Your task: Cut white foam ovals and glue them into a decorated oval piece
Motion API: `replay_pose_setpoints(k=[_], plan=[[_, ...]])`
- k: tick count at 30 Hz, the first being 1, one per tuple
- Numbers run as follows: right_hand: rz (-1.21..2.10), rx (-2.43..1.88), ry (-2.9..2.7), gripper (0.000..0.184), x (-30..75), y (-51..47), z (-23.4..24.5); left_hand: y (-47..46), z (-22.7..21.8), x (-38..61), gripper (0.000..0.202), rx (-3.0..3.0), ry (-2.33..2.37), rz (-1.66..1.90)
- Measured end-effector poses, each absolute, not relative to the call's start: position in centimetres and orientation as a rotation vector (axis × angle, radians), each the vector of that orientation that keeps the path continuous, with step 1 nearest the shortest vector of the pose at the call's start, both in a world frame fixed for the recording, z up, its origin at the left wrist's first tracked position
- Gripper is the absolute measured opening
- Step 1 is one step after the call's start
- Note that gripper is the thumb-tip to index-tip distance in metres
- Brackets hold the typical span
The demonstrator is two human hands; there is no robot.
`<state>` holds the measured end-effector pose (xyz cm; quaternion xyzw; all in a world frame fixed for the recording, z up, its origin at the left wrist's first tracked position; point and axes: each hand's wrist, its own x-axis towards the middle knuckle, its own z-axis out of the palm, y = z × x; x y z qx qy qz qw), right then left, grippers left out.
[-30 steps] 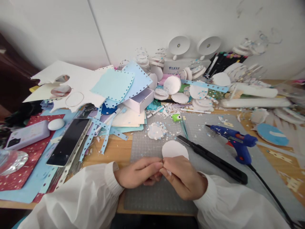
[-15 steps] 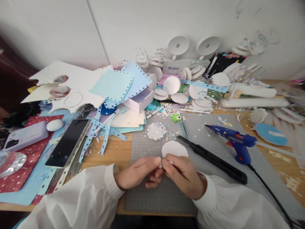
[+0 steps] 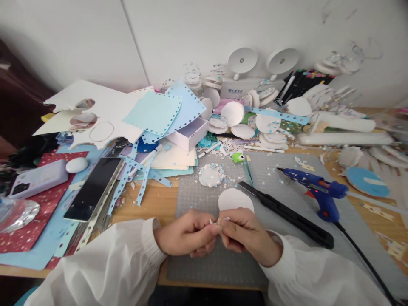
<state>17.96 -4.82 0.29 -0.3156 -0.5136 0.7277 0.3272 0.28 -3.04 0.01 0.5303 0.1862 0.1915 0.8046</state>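
My left hand [image 3: 194,233] and my right hand [image 3: 242,231] meet at the fingertips above a grey cutting mat [image 3: 204,270]. Both are closed, pinching a small white paper piece [image 3: 211,222] between them; the fingers hide most of it. Just behind my right hand lies a white paper disc [image 3: 235,199], its near edge covered. Farther back on the mat sits a ring of small white and pale blue paper bits [image 3: 211,175]. To the right of my right hand rests a black utility knife [image 3: 287,214], diagonal, with its tip toward the back.
A blue glue gun [image 3: 318,189] lies on the mat at the right, its cord running forward. Tweezers [image 3: 247,172] and a green star punch [image 3: 237,157] are near the mat's back. A phone [image 3: 93,190] and punched paper sheets [image 3: 153,111] crowd the left; paper discs pile up behind.
My fingers have shifted on the small white piece, and its ends now show above the fingertips. My left fingers have curled in more. The whole view has moved slightly.
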Motion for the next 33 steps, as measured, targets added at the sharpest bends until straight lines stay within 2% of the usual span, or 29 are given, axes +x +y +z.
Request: replay_pose_setpoints(k=[8, 22, 29, 33], plan=[[2.109, -0.716, -1.097, 0.044, 17.8, -5.0, 0.1, -3.5, 0.4, 0.5, 0.048, 1.068, 0.34, 0.371], [2.17, -0.66, -0.89, 0.041, 17.2, -6.1, 0.2, -4.1, 0.2, 0.9, 0.062, 1.006, 0.341, 0.307], [2.232, -0.682, -0.8, 0.044, 17.1, -6.1, 0.4, -4.5, 0.3, 1.1, 0.05, 0.875, 0.319, 0.383], [2.139, -0.662, -0.637, 0.045, 17.2, -5.5, 0.6, -4.4, 0.6, 1.2, 0.04, 0.762, 0.246, 0.485]])
